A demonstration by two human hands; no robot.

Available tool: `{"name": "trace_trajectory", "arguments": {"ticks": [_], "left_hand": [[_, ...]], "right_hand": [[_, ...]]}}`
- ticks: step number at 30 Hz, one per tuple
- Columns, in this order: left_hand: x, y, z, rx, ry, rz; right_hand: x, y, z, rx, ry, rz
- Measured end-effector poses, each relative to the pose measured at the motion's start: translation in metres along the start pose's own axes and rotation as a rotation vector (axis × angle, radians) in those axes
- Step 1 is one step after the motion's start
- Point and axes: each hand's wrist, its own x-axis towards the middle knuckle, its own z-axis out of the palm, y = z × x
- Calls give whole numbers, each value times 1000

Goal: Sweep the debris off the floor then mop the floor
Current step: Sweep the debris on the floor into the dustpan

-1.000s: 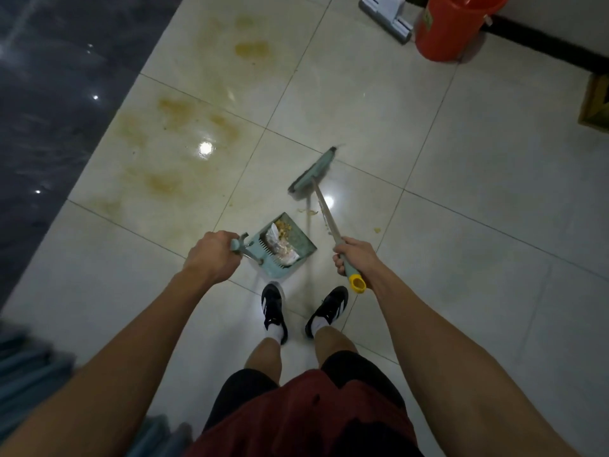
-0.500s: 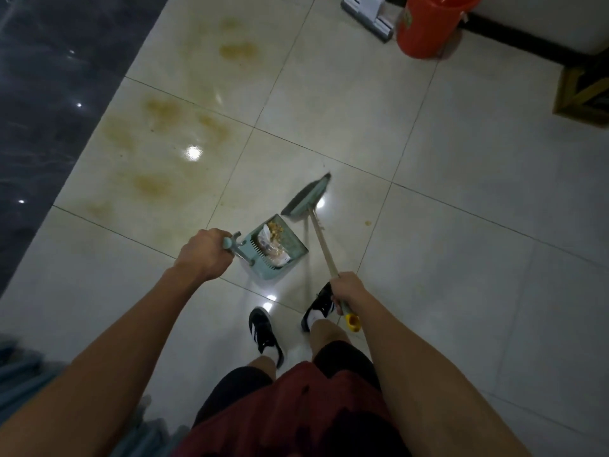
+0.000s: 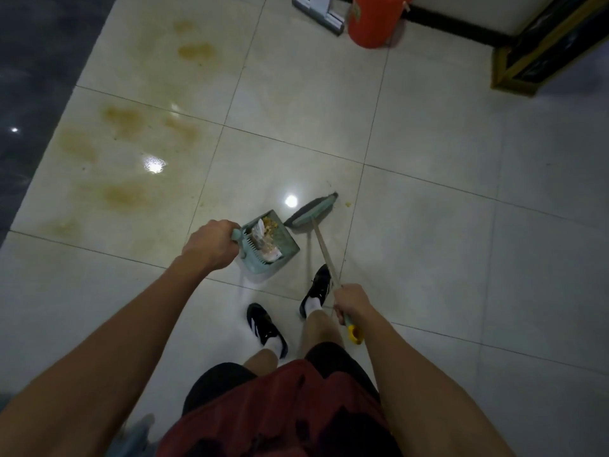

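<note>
My left hand (image 3: pixel 211 245) grips the handle of a green dustpan (image 3: pixel 286 245) that stands on the pale tiled floor (image 3: pixel 428 133) and holds crumpled paper and yellowish crumbs (image 3: pixel 266 239). My right hand (image 3: pixel 352 303) grips the stick of a green broom (image 3: pixel 313 212) near its yellow end cap (image 3: pixel 355 334). The broom head rests on the floor just right of the dustpan's mouth. A small yellow crumb (image 3: pixel 347 203) lies to the right of the broom head. Brownish stains (image 3: pixel 123 120) mark the tiles at the left.
An orange bucket (image 3: pixel 374 21) and a flat grey mop head (image 3: pixel 319 11) stand at the top by the wall. A dark, gold-framed cabinet (image 3: pixel 543 54) fills the top right corner. Dark floor (image 3: pixel 33 77) runs along the left. My black shoes (image 3: pixel 263 324) stand below the dustpan.
The broom head has been drawn back towards the dustpan's mouth. My right hand has dropped lower on my side, and I have stepped back, with the bucket and cabinet more in view.
</note>
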Motion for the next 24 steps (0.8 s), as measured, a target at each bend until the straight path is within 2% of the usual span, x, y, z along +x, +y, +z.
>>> {"name": "trace_trajectory", "arguments": {"ticks": [3,9,13,17,24], "left_hand": [[1,7,0,-7,15,30],[7,27,-3,42,20,60],[15,33,-9,58,15,62],[24,37,-15,38,9,26],[34,36,-10,45,22,-48]], "right_hand": [[-10,11,-6,162,72,-63],[-8,13,-24,196,199,-110],[6,1,-43,375,153,-22],[21,-13,-79,171,285,-28],[44,-12,-117,-129,304,7]]}}
